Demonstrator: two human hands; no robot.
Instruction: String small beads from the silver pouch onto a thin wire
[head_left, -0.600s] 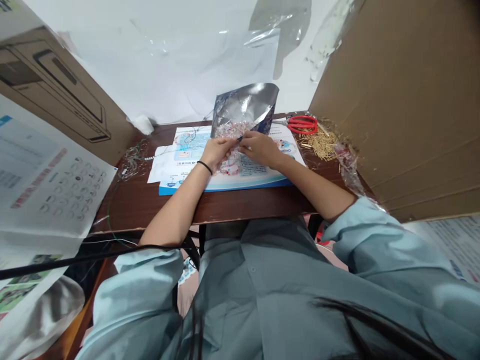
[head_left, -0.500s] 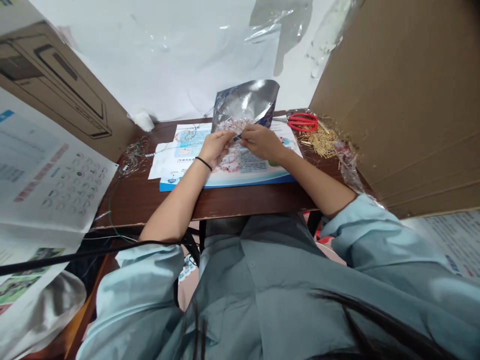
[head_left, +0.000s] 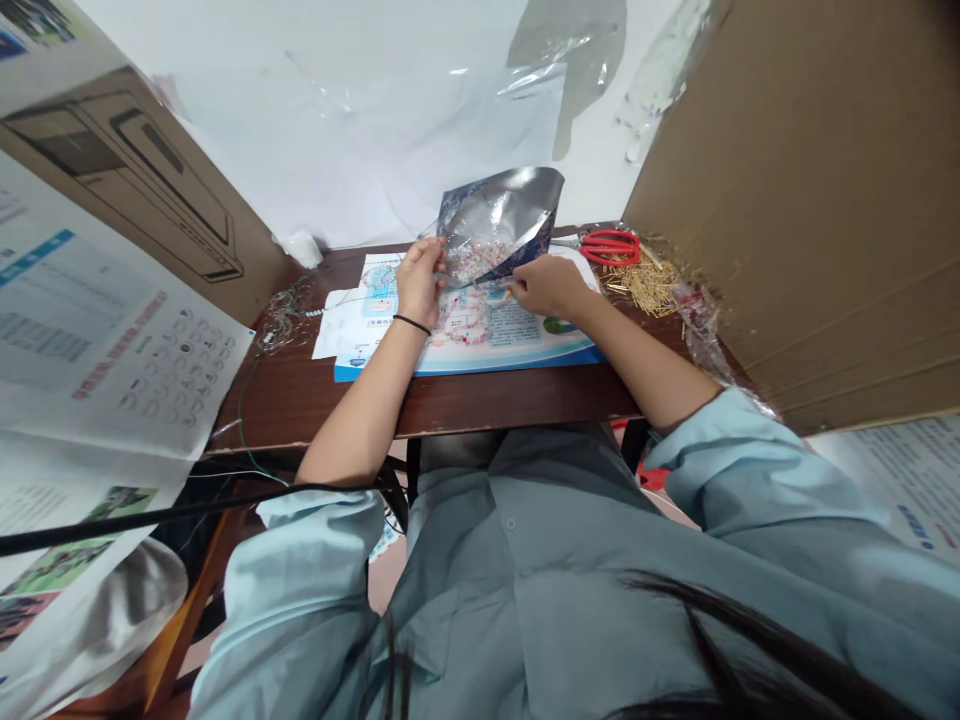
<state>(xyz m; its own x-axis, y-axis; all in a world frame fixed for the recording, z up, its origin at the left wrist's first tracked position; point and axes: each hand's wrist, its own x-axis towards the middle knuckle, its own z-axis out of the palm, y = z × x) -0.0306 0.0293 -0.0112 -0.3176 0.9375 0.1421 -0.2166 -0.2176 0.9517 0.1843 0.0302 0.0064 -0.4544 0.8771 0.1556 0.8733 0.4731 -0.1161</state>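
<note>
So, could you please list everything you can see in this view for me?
Silver foil pouch: one, silver and dark blue, held up above the leaflet.
Small beads: many, pink and white, inside the pouch.
Printed paper leaflet: one, white and blue, on the table.
Dark wooden table: one, brown, beneath everything.
Red-handled scissors: one pair, red, back right.
Brass pins: a heap, gold, below the scissors.
Clear plastic bag: one, transparent, right edge.
Tangled clear wire: one bundle, transparent, left edge.
Cardboard boxes: two, brown, either side.
Left hand: one, gripping the pouch.
Right hand: one, beside the pouch.
Black wristband: one, black, left wrist.
</note>
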